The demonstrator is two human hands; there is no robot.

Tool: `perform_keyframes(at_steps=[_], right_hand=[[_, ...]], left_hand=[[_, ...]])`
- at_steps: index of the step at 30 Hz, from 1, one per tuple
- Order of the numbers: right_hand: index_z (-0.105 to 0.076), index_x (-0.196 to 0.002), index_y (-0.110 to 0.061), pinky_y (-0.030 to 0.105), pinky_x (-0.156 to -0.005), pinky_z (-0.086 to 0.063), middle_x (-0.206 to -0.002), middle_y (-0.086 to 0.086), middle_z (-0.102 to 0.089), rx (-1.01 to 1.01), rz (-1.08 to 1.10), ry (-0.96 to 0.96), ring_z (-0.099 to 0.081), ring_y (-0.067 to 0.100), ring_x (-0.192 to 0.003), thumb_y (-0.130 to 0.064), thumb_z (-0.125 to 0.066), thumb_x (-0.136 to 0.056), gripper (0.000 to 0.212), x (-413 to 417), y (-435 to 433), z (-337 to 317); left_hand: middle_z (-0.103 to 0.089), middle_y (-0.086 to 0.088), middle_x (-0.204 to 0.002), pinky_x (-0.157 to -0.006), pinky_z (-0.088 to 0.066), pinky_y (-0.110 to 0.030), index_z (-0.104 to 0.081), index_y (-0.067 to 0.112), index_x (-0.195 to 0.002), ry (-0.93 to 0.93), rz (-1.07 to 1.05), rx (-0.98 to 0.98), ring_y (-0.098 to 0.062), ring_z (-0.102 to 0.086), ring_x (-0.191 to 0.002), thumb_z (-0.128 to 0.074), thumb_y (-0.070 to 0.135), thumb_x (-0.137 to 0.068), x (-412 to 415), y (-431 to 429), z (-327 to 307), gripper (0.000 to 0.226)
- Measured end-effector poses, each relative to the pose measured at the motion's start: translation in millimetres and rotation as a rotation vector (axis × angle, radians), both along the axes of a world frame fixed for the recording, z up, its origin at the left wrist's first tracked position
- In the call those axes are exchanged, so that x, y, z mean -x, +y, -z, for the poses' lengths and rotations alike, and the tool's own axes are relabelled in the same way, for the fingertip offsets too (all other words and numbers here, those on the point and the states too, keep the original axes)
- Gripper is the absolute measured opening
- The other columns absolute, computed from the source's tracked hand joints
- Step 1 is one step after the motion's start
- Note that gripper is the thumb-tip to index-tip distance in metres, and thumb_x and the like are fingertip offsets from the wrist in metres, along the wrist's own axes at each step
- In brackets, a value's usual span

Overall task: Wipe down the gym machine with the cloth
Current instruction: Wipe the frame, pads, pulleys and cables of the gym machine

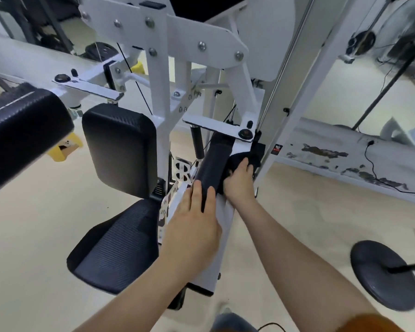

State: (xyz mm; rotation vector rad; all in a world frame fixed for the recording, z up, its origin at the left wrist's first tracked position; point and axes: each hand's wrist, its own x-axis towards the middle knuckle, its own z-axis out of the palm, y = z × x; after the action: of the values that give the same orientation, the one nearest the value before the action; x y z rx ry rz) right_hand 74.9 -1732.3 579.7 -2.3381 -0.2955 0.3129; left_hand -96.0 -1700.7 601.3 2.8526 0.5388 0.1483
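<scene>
The white gym machine [158, 75] fills the middle of the view, with a black seat [115, 245] and black back pad [120, 149]. A narrow black arm pad [213, 161] lies on a white beam right of the seat. My left hand [192, 226] rests on the near end of that pad, fingers straight on both sides of it. My right hand [240, 183] grips a dark cloth [246, 159] and presses it against the right side of the pad. Most of the cloth is hidden behind the pad and my fingers.
Another black pad [22, 137] juts in at the left. A round dark stand base [383, 274] sits on the floor at the right. A peeling white wall ledge [340, 149] with a black cable runs behind. A yellow stool [65, 149] stands at the left.
</scene>
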Motion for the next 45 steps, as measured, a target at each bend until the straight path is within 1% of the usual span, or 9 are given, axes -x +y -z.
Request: perform_keyframes(at_steps=[4,9,17,20,23,27,32,40,45], right_hand=[[-0.011,-0.153,-0.003,0.032,-0.11,-0.028,-0.16,0.016,-0.009,-0.065,-0.043,-0.108,-0.023,0.031,-0.144,-0.011,-0.045,-0.097,0.066,-3.3,-5.5,7.9],[-0.028,-0.15,-0.01,-0.006,-0.097,-0.013,-0.159,0.002,-0.017,-0.187,-0.304,-0.282,-0.023,0.005,-0.14,-0.015,-0.047,-0.099,0.055,13.4,-45.3,33.2],[-0.047,-0.14,-0.017,0.022,-0.087,-0.042,-0.125,-0.001,-0.062,-0.47,0.098,0.046,-0.057,0.016,-0.116,-0.024,-0.045,-0.101,0.04,-139.4,-37.0,12.6],[-0.044,-0.14,-0.03,0.013,-0.093,-0.042,-0.122,-0.018,-0.059,-0.53,-0.101,-0.018,-0.052,-0.008,-0.112,-0.035,-0.047,-0.098,0.042,-174.9,-23.5,-2.5],[-0.034,-0.148,-0.018,0.032,-0.112,-0.033,-0.144,0.0,-0.044,-0.407,-0.38,-0.058,-0.038,0.012,-0.135,-0.024,-0.046,-0.101,0.049,-173.1,-7.0,3.9],[-0.021,-0.151,-0.034,0.024,-0.114,-0.024,-0.157,-0.006,-0.028,-0.364,-0.566,-0.257,-0.022,0.003,-0.144,-0.025,-0.046,-0.099,0.058,-147.4,-41.1,26.2],[-0.03,-0.149,-0.032,0.036,-0.114,-0.033,-0.149,-0.007,-0.043,-0.648,-0.205,0.111,-0.039,0.006,-0.136,-0.028,-0.044,-0.102,0.049,-182.7,4.4,17.8],[-0.05,-0.137,-0.017,0.017,-0.096,-0.036,-0.128,-0.004,-0.053,-0.668,0.181,-0.055,-0.049,0.017,-0.126,-0.03,-0.044,-0.101,0.038,-256.6,30.7,-6.7],[-0.008,-0.154,-0.03,0.031,-0.116,-0.011,-0.162,0.0,-0.009,-0.329,-0.313,-0.228,-0.009,0.016,-0.148,-0.046,-0.04,-0.099,0.066,-258.9,59.3,-21.2]], left_hand=[[0.006,-0.013,-0.161,-0.117,-0.017,-0.033,0.002,0.017,-0.155,0.027,0.004,0.005,-0.027,0.0,-0.149,-0.034,0.035,-0.098,-6.2,4.3,-2.9,0.069],[-0.006,-0.016,-0.16,-0.118,-0.017,-0.036,-0.014,0.013,-0.153,-0.039,0.0,0.068,-0.027,-0.006,-0.148,-0.036,0.029,-0.097,-86.8,27.3,-8.9,0.062],[-0.023,-0.012,-0.157,-0.113,-0.026,-0.038,-0.03,0.015,-0.147,-0.07,-0.091,0.141,-0.025,-0.017,-0.146,-0.035,0.026,-0.099,-223.6,49.3,-9.2,0.05],[-0.054,-0.003,-0.119,-0.081,-0.048,-0.04,-0.054,0.015,-0.117,-0.022,-0.192,0.065,-0.025,-0.05,-0.113,-0.03,0.03,-0.098,-254.3,60.3,-10.8,0.034],[-0.059,0.004,-0.101,-0.062,-0.041,-0.033,-0.059,0.018,-0.098,-0.047,-0.329,0.057,-0.023,-0.058,-0.09,-0.03,0.029,-0.094,-265.0,68.7,-13.9,0.031],[-0.058,0.01,-0.093,-0.05,-0.022,-0.023,-0.055,0.023,-0.088,-0.051,-0.357,0.037,-0.015,-0.052,-0.083,-0.037,0.025,-0.089,-263.1,68.7,-10.9,0.019],[-0.062,0.013,-0.11,-0.066,-0.037,-0.028,-0.063,0.023,-0.104,-0.123,-0.377,0.1,-0.016,-0.057,-0.097,-0.043,0.021,-0.09,-263.7,68.7,-9.9,0.025],[-0.058,0.008,-0.115,-0.078,-0.048,-0.038,-0.062,0.016,-0.107,-0.118,-0.334,0.192,-0.02,-0.053,-0.103,-0.044,0.015,-0.088,-262.8,67.3,-11.9,0.026],[-0.051,0.009,-0.12,-0.084,-0.045,-0.039,-0.057,0.019,-0.113,-0.11,-0.296,0.178,-0.02,-0.047,-0.11,-0.044,0.017,-0.089,-265.2,70.2,-11.0,0.027]])
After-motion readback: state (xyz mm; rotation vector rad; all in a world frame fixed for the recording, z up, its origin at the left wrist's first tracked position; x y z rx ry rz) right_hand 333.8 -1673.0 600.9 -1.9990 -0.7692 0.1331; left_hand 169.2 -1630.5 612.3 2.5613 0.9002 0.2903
